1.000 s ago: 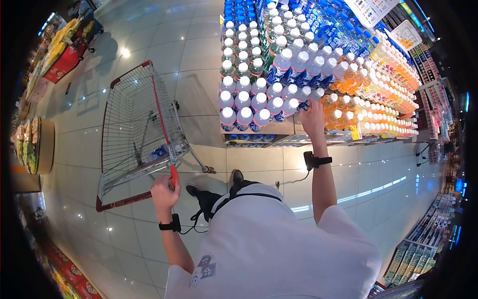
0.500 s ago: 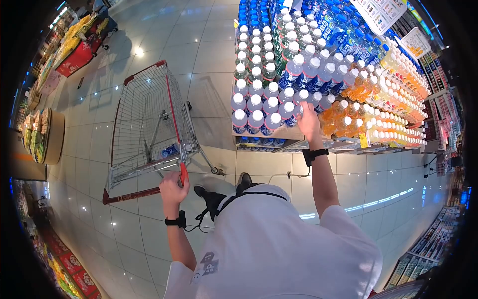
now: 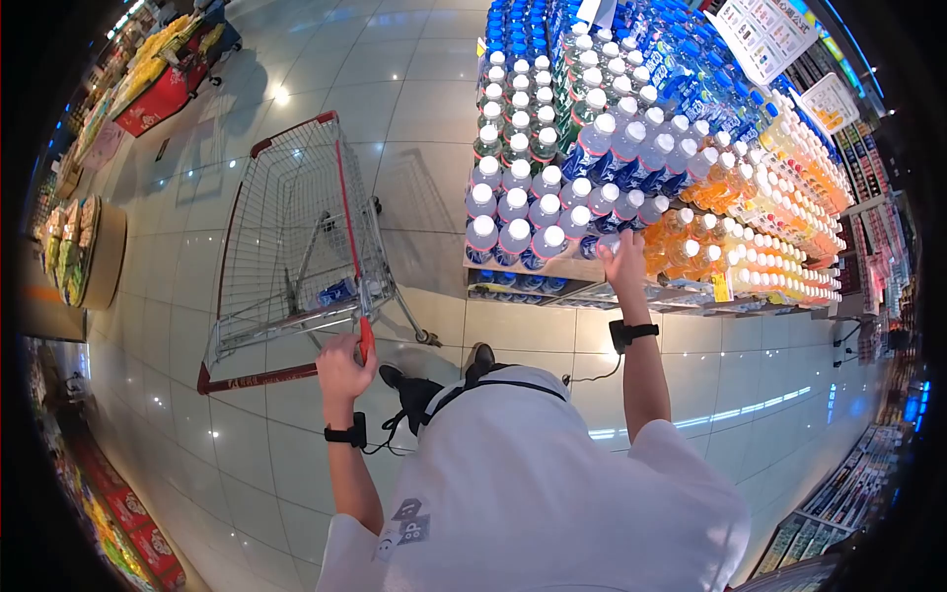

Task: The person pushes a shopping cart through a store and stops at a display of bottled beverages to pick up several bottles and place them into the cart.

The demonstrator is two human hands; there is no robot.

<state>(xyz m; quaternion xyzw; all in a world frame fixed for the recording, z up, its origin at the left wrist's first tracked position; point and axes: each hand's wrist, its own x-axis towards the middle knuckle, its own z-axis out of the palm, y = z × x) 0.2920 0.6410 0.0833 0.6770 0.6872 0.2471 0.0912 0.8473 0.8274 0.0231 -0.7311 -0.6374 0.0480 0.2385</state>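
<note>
My left hand (image 3: 345,367) is wrapped round the red handle of the shopping cart (image 3: 296,222), at its near right corner. Inside the wire cart, low down, lies a blue-labelled pack or bottle (image 3: 337,292). At the front edge of the drinks display, my right hand (image 3: 623,262) has its fingers closed on a clear bottle (image 3: 594,245) with a blue label. That bottle is partly hidden by my fingers. Beside it stand rows of cloudy drink bottles (image 3: 515,235) with white caps.
Orange drink bottles (image 3: 705,255) fill the display's right side, and blue-capped ones (image 3: 691,69) stand behind. A yellow price tag (image 3: 722,287) hangs on the front edge. Tiled floor (image 3: 404,128) lies around the cart. A round stand (image 3: 104,255) of packets is at left, a red stall (image 3: 153,104) farther back.
My right hand has drawn back toward me, from the cap among the rows to the display's front edge, with a bottle in its fingers. My left hand stays on the cart handle.
</note>
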